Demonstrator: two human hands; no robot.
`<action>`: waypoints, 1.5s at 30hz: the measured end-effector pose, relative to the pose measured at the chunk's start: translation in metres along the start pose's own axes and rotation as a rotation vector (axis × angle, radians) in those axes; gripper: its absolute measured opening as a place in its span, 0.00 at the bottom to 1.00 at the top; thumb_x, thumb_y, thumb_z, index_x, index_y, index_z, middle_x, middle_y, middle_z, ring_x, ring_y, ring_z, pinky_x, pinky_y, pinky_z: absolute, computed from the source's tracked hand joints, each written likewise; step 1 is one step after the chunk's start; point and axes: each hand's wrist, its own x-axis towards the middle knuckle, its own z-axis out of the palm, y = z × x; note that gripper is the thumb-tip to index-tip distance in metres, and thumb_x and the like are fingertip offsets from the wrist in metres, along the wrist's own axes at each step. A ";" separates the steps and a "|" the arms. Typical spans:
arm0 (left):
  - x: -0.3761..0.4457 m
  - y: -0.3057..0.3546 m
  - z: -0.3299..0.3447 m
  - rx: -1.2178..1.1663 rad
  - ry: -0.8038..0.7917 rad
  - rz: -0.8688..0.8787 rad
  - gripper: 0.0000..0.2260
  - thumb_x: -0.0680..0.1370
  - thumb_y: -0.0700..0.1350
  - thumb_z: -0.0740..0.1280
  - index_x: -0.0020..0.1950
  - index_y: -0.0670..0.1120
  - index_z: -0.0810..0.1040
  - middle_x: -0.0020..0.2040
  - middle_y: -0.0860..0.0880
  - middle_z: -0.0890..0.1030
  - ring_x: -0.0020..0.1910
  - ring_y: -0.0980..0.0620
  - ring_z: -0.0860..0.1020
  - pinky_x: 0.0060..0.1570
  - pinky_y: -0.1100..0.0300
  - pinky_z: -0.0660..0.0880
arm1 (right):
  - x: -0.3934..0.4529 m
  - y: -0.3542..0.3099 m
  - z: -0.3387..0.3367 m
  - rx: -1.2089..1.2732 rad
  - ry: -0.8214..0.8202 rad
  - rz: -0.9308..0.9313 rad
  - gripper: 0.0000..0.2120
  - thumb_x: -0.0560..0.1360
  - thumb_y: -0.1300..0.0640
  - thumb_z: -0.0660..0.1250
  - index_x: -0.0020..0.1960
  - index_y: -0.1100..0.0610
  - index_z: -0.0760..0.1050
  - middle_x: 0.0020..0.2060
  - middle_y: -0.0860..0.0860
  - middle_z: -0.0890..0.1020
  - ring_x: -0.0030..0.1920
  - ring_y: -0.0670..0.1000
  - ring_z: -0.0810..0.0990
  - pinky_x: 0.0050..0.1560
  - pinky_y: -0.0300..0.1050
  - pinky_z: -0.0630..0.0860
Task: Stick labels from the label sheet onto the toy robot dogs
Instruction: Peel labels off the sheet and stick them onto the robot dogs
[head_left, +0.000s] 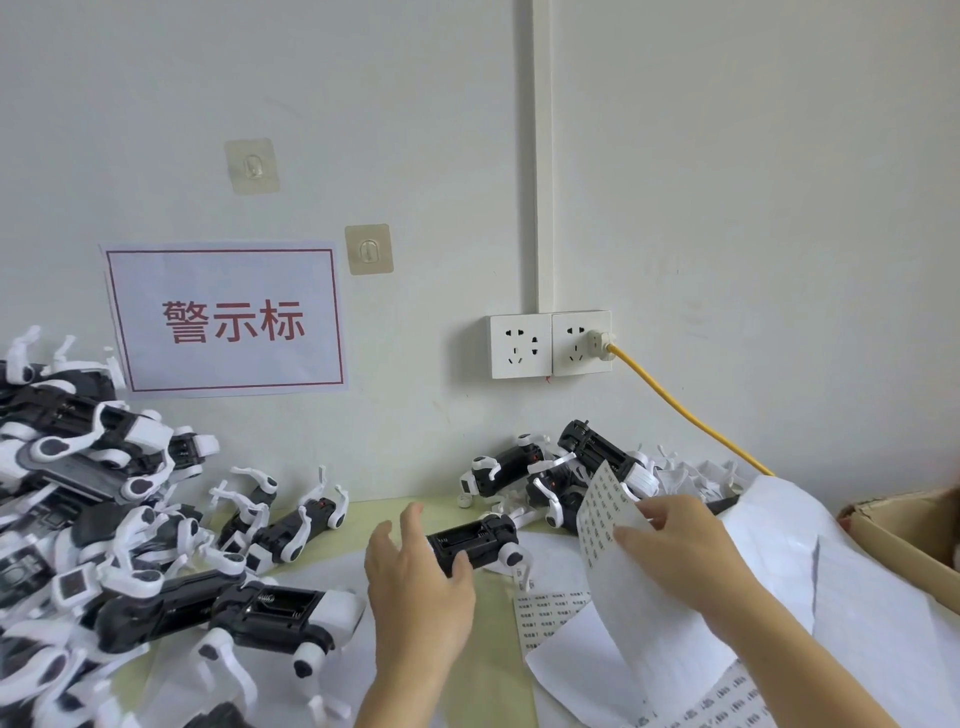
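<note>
A black-and-white toy robot dog (485, 540) lies belly-up on the green table, its battery bay showing. My left hand (415, 577) is at the dog's left end with fingers spread and straight, and its thumb rests on the body. My right hand (675, 551) pinches a label sheet (605, 514) between thumb and fingers. The sheet curls upright just right of the dog, with rows of small printed labels facing left. Its lower part is hidden behind my hand.
A big heap of toy dogs (104, 519) fills the left side, and a smaller heap (566, 467) sits against the wall. More label sheets (550, 613) and white backing paper (779, 545) cover the table on the right. A cardboard box (898, 535) stands far right. A yellow cable (691, 415) runs from the wall socket (550, 345).
</note>
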 end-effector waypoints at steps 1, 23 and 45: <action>-0.001 0.002 -0.001 0.049 0.035 0.048 0.26 0.80 0.46 0.67 0.76 0.48 0.63 0.74 0.42 0.63 0.76 0.43 0.58 0.71 0.50 0.62 | -0.001 -0.001 -0.001 0.039 0.006 0.007 0.09 0.75 0.63 0.66 0.41 0.55 0.84 0.39 0.56 0.85 0.39 0.55 0.83 0.34 0.42 0.75; -0.031 0.036 0.022 -0.570 -0.252 0.168 0.11 0.79 0.41 0.69 0.53 0.58 0.76 0.49 0.56 0.83 0.48 0.61 0.80 0.41 0.71 0.71 | -0.028 -0.020 0.032 0.390 -0.209 0.055 0.10 0.76 0.67 0.63 0.48 0.65 0.83 0.44 0.61 0.86 0.47 0.57 0.84 0.59 0.60 0.80; -0.028 0.029 0.025 -0.543 -0.281 0.121 0.07 0.81 0.42 0.65 0.53 0.55 0.75 0.45 0.55 0.77 0.34 0.74 0.73 0.32 0.74 0.69 | -0.023 -0.017 0.043 0.139 -0.137 0.078 0.09 0.76 0.64 0.63 0.43 0.66 0.80 0.35 0.58 0.81 0.38 0.53 0.77 0.42 0.46 0.70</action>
